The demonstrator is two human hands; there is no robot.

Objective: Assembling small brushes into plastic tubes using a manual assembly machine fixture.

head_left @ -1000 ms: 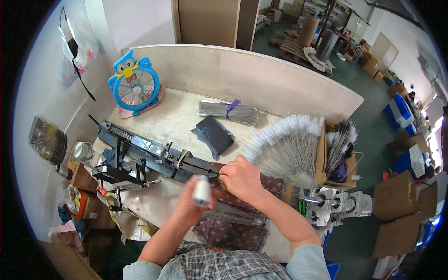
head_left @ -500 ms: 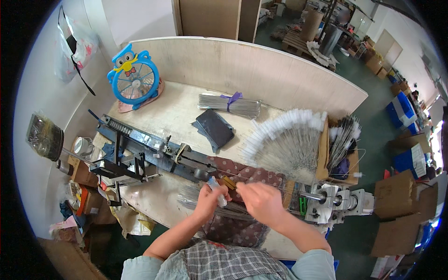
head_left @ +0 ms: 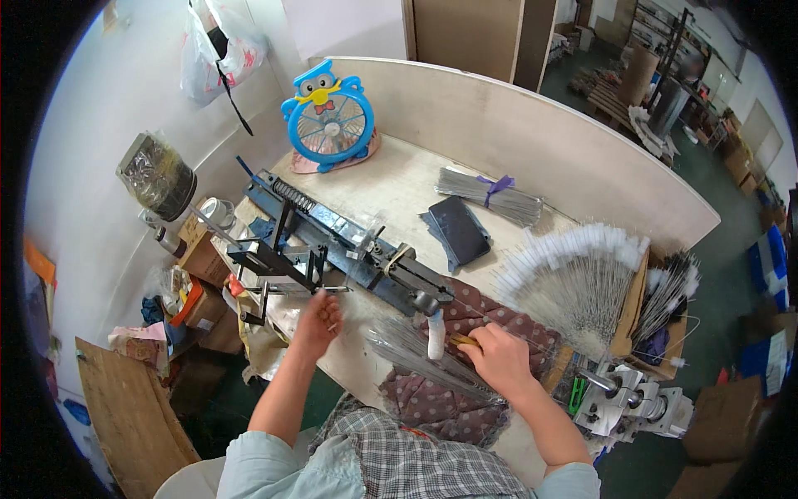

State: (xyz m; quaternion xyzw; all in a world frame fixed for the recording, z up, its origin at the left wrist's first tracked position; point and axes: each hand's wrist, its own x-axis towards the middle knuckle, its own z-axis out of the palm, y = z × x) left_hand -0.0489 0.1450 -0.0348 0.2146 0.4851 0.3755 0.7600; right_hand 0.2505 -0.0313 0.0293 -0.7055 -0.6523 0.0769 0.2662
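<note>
My left hand (head_left: 317, 323) is lifted at the left, fingers loosely curled, apparently with nothing in them. It is just below a thin metal rod on the black crank frame (head_left: 278, 264). My right hand (head_left: 501, 359) grips a small yellow tool (head_left: 463, 339), mostly hidden by the fingers. A white, soft-looking cylinder (head_left: 435, 334) hangs at the round metal end (head_left: 426, 301) of the long dark bench device (head_left: 349, 249), left of my right hand. Beneath both lie a bundle of thin wires (head_left: 424, 353) and a brown dotted cloth (head_left: 440, 407).
White-tipped wire brushes (head_left: 573, 274) fan out at right beside a cardboard box (head_left: 632, 308) of more brushes. A metal clamp machine (head_left: 636, 399) stands at the front right. Farther back are dark flat pads (head_left: 460, 233), a tied wire bundle (head_left: 490, 195) and a blue fan (head_left: 331, 125).
My left hand has let go of the white cylinder and moved left to the crank frame. The cylinder now hangs at the device's end. The view has shifted left.
</note>
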